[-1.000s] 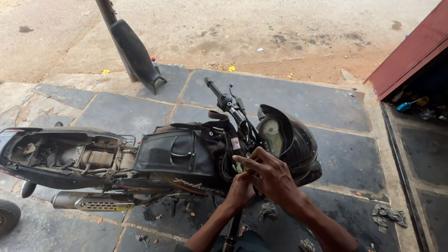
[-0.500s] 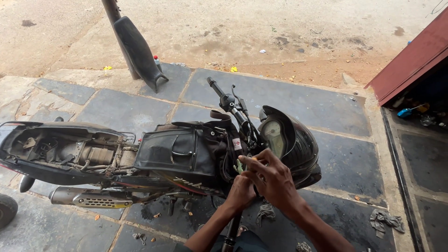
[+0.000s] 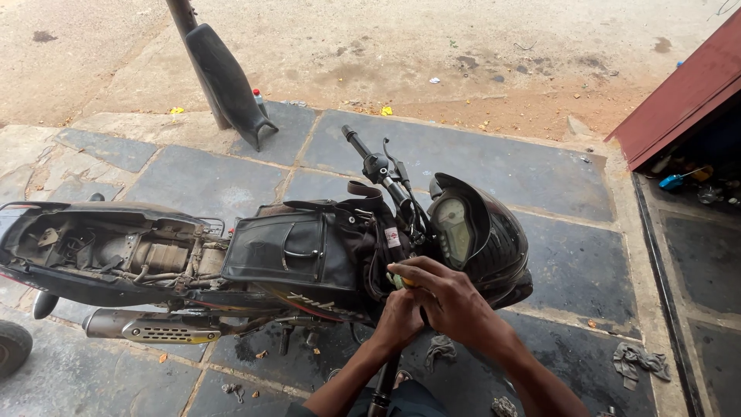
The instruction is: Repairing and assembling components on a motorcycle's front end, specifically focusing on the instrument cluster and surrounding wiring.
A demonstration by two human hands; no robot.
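Observation:
A black motorcycle stands side-on on stone paving, its seat off and the frame bared at the rear. Both my hands are at its steering head, just behind the headlamp cowl. My right hand is curled over a small yellow-green object, which is mostly hidden by my fingers. My left hand sits just below it, fingers closed around the same spot; what it grips is hidden. The near handlebar grip points toward me between my forearms.
The removed black seat leans against a pole at the back. The silver exhaust runs low on the near side. Rags lie on the paving to the right. A red shutter edge and a tyre flank the scene.
My hands have stayed at the steering head, shifting only slightly. The view has drifted a little, with the motorcycle sitting marginally higher and further right.

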